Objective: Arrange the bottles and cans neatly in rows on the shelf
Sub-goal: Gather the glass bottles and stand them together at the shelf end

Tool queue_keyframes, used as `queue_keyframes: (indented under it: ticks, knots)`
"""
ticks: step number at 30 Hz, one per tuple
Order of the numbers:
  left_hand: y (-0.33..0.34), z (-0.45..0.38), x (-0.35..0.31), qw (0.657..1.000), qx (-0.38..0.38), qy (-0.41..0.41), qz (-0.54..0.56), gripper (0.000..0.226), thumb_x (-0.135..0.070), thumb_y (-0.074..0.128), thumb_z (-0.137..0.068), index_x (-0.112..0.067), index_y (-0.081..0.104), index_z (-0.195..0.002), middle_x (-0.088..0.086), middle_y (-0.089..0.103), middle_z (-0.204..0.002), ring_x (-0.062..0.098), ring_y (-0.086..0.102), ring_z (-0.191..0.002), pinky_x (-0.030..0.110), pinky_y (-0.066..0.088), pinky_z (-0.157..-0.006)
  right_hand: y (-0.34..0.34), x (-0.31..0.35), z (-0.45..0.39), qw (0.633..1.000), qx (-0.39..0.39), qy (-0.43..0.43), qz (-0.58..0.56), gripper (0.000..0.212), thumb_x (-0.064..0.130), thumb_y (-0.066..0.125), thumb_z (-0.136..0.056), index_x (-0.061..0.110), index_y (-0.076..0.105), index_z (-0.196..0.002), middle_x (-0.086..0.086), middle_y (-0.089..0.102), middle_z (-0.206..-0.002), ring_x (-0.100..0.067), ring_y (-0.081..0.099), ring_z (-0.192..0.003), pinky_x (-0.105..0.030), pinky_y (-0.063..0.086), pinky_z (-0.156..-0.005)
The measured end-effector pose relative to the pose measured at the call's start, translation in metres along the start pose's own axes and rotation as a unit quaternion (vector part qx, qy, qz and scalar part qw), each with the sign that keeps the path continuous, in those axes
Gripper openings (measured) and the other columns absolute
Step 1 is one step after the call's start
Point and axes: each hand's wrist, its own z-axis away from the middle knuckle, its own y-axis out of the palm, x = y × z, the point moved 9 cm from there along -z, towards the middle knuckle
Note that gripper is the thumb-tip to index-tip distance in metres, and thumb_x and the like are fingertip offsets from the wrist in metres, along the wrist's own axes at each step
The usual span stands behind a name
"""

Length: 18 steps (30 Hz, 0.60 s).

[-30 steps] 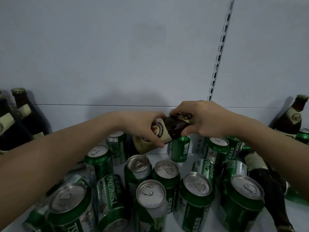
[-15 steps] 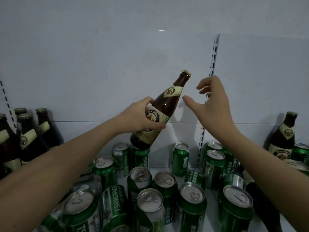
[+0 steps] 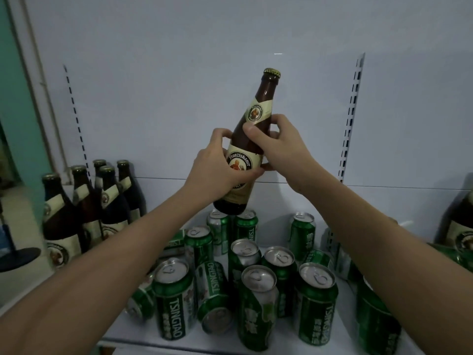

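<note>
Care was judged necessary as the brown glass beer bottle (image 3: 252, 139), gripped by left hand (image 3: 217, 167) and right hand (image 3: 279, 147), was held tilted above the green aluminium cans (image 3: 258, 285).

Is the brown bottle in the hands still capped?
Capped: the brown bottle shows a gold crown cap on its neck, held nearly upright by the left hand and right hand.

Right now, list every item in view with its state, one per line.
Held bottle: capped, lifted above the cans, tilted right.
Left hand: grips the bottle's lower body.
Right hand: grips the bottle's shoulder.
Bottles at left: upright, capped, grouped.
Green cans: unopened, jumbled; some upright, some tipped over.
Bottle at right: partly cropped.
</note>
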Motion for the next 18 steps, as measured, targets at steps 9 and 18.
queue_keyframes:
  ticks: [9, 18]
  knots:
    - [-0.086, 0.023, 0.026, 0.998, -0.056, 0.007, 0.012, 0.068, -0.048, 0.086, -0.068, -0.022, 0.043, -0.114, -0.008, 0.066, -0.096, 0.005, 0.068, -0.082, 0.033, 0.060, -0.071, 0.082, 0.042, 0.012, 0.998, -0.006, -0.054, -0.019, 0.035, 0.030, 0.067, -0.094, 0.016, 0.050, -0.122, -0.006, 0.072, -0.104, -0.012, 0.074, -0.082, -0.025, 0.059, -0.061]
    - [-0.166, 0.053, 0.100, 0.996, -0.089, -0.006, -0.026, 0.075, -0.059, 0.081, -0.067, -0.027, 0.048, -0.127, 0.002, 0.056, -0.110, 0.015, 0.061, -0.092, 0.035, 0.056, -0.073, 0.190, 0.039, 0.021, 0.999, 0.020, -0.040, -0.015, 0.037, 0.031, 0.069, -0.093, 0.018, 0.048, -0.122, -0.007, 0.071, -0.106, -0.014, 0.074, -0.085, -0.028, 0.061, -0.062]
